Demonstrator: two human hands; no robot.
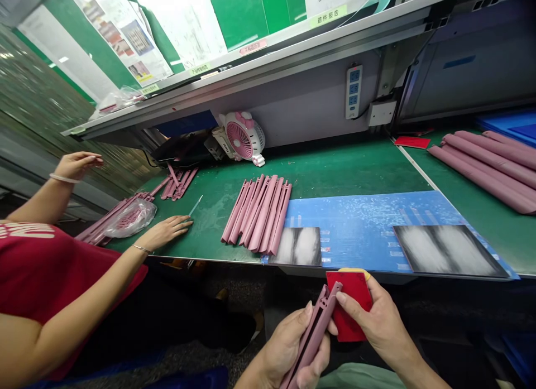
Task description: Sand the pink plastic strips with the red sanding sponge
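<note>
My left hand is wrapped round a long pink plastic part, which is tilted with its notched upper end pointing up. In my right hand is a flat red pad, with something yellow showing at its top edge. The thumb of that hand lies over the pad, close to the upper end of the pink part. Beyond my hands, a row of similar pink parts lies on the green table, beside a blue sheet that bears two black-and-white plates.
A co-worker's hand rests on the table at the left, near a thin blade-like tool. More pink parts lie at the far left and right. A fan stands at the back under a shelf.
</note>
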